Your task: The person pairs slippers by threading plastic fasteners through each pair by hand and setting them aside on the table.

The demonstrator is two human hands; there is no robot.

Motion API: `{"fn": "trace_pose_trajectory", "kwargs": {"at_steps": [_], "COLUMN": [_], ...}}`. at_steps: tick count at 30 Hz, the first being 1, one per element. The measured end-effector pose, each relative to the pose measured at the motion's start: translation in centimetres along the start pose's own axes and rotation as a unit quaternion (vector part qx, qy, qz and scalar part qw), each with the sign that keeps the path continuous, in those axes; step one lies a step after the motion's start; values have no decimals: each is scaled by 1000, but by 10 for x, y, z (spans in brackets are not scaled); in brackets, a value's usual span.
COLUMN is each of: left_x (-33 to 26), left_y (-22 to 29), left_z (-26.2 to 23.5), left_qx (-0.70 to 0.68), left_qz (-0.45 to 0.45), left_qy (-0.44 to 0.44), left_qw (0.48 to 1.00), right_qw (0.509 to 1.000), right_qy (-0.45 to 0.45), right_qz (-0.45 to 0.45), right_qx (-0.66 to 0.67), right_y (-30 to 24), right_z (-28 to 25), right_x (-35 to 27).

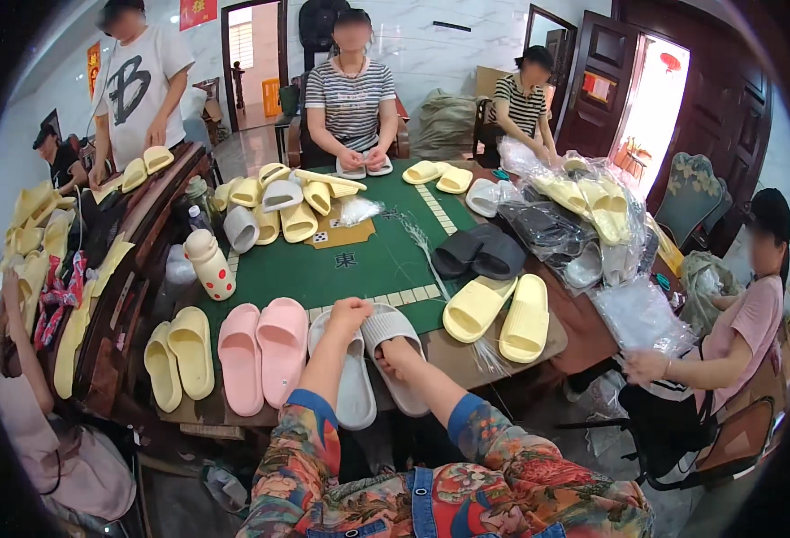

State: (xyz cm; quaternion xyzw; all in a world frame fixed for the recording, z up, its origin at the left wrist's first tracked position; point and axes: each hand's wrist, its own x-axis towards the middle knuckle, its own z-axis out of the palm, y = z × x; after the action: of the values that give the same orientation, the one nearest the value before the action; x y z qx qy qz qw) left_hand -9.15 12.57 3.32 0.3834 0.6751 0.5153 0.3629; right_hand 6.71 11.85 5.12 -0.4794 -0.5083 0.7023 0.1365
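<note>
A pair of light grey slide slippers lies at the near table edge in front of me, toes away. Above the toe end of the left grey slipper, my left hand is closed in a pinch; what its fingers hold is too small to make out. My right hand is closed at the foot opening of the right grey slipper, its fingers partly hidden under the strap. Directly left of them stands a pink pair of slippers, and farther left a pale yellow pair.
Yellow slippers and black slippers lie to the right on the green mat. Beyond are a spotted bottle, a slipper heap and bagged slippers. Clear plastic bags hang over the right edge. Several people work around.
</note>
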Motion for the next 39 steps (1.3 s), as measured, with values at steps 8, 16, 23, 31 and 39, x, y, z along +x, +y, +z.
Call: {"fn": "trace_pose_trajectory", "kwargs": {"at_steps": [8, 16, 23, 31, 39], "left_x": [-27, -69, -97, -55, -41], "left_y": [25, 7, 32, 5, -4], "left_z": [-74, -94, -80, -73, -80], "left_qx": [-217, 91, 124, 96, -52], "left_qz": [223, 231, 181, 222, 179], "left_qy": [313, 276, 286, 262, 181], "left_qw": [897, 928, 933, 934, 966], "right_qw": [976, 980, 973, 929, 756], "right_qy": [-102, -55, -160, -238, -20], "right_qz": [45, -60, -147, -280, -554], "right_qx": [186, 182, 78, -44, -347], "right_y": [-1, 4, 40, 3, -14], "right_z": [-13, -16, -45, -23, -4], "right_x": [-1, -63, -145, -136, -110]}}
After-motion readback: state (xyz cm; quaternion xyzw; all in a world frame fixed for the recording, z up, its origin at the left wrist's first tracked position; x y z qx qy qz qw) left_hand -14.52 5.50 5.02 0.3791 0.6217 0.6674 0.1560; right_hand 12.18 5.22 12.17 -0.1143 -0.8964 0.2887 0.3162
